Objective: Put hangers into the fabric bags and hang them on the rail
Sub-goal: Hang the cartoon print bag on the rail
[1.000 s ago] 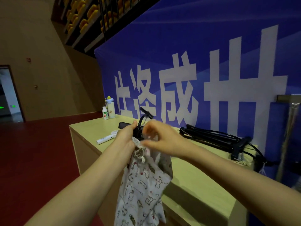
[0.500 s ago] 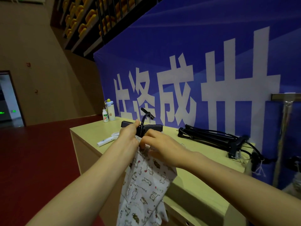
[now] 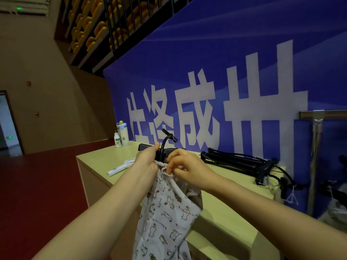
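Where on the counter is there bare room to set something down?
The counter is bare between the bottles and the handheld fan, and along its front edge in front of the pile of black hangers. The back right is crowded.

Subject observed: one person, arms and hands only. The left forearm (image 3: 105, 212) and right forearm (image 3: 262, 209) were bare along their whole visible length, from the frame's lower edge up to the wrists. The left hand (image 3: 148, 159) and right hand (image 3: 189, 167) were likewise bare. Nails on the right hand's fingers (image 3: 170, 168) looked short; their finish could not be determined.
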The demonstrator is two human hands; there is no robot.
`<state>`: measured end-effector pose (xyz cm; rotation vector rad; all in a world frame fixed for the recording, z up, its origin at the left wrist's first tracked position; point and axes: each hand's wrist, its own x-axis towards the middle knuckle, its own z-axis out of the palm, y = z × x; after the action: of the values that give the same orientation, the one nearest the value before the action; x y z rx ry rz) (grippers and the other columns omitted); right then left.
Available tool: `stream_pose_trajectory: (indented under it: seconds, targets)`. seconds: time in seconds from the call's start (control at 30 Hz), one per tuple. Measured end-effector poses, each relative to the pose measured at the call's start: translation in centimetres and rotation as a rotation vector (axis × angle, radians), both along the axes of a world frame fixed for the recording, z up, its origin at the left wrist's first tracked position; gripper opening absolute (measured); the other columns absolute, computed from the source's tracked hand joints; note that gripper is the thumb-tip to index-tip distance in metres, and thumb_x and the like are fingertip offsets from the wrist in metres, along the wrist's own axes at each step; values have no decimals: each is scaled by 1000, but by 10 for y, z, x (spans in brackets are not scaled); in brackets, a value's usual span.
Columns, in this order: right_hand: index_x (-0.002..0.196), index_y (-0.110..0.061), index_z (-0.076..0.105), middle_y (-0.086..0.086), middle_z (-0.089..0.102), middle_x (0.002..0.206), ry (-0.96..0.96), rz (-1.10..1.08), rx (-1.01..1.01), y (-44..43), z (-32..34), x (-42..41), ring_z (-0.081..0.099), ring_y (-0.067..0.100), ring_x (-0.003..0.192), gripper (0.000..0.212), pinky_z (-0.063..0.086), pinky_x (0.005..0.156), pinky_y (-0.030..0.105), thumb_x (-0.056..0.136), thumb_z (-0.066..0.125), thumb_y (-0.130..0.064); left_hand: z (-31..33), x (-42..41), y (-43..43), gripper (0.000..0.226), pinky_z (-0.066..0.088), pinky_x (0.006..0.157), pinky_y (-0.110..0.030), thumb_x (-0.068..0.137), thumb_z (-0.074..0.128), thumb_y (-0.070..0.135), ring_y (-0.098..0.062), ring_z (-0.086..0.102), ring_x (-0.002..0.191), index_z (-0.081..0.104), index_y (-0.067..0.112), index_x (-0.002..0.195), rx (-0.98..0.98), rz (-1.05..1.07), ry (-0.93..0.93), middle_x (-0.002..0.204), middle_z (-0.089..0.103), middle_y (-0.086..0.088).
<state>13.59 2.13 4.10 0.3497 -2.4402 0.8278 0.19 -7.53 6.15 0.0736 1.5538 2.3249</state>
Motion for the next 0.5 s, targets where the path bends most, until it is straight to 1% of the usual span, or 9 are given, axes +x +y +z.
stream_pose_trajectory:
  seconds: [0.1,0.17,0.2,0.23,0.3,0.33,0.4,0.47,0.5]
  targets:
    - [103,-14,69,-5,50,119,-7,-14,28,0,-1,3,52,8,106,18,48,87,15,90,58,-17,1,1,1,42,59,65,-46,88,62,26,-35,68,87,58,0,120,-4,8,-3,115,67,-19]
    - [105,-16,66,-6,49,117,-1,-31,52,0,-2,5,54,9,100,25,51,85,20,85,65,-31,2,3,3,42,57,78,-50,87,63,23,-36,68,95,58,-1,122,-14,32,3,116,67,-21]
    - [104,-16,65,-6,49,115,9,-56,77,0,-2,5,54,10,98,28,51,84,21,83,67,-34,3,5,4,41,56,81,-51,87,63,22,-36,68,95,58,-2,121,-11,33,13,116,67,-21]
    - [102,-15,65,-6,49,114,26,-85,101,0,-3,6,54,11,96,26,51,84,22,84,67,-33,4,6,5,40,55,82,-52,86,64,20,-37,68,94,59,-2,119,-9,26,22,115,67,-21]
    - [96,-14,65,-4,52,110,95,-135,104,1,-2,7,54,11,95,14,50,85,25,88,63,-26,8,11,7,35,54,84,-55,83,68,18,-38,67,93,61,-1,111,-16,19,32,114,67,-20]
    - [93,-14,64,-4,54,106,131,-140,48,3,0,8,54,10,93,10,50,85,25,89,60,-22,9,12,7,34,53,86,-56,81,70,17,-38,67,95,61,-1,108,-22,23,45,113,67,-20]
    - [88,-15,63,-4,59,96,174,-118,-229,8,11,14,58,9,87,8,50,80,23,91,56,-18,13,15,7,34,53,87,-55,78,73,18,-37,68,95,63,1,106,-49,25,73,111,69,-19]
    - [84,-17,61,-5,62,84,162,-22,-559,13,28,25,60,3,75,12,52,71,19,93,54,-15,17,24,8,31,57,82,-50,79,72,22,-35,69,85,65,2,102,-74,7,99,107,69,-18]
    - [83,-17,61,-5,61,78,145,39,-675,14,36,30,60,1,69,14,53,66,16,94,52,-13,20,28,10,32,58,76,-46,81,71,23,-33,67,77,65,1,103,-74,-13,116,104,69,-18]
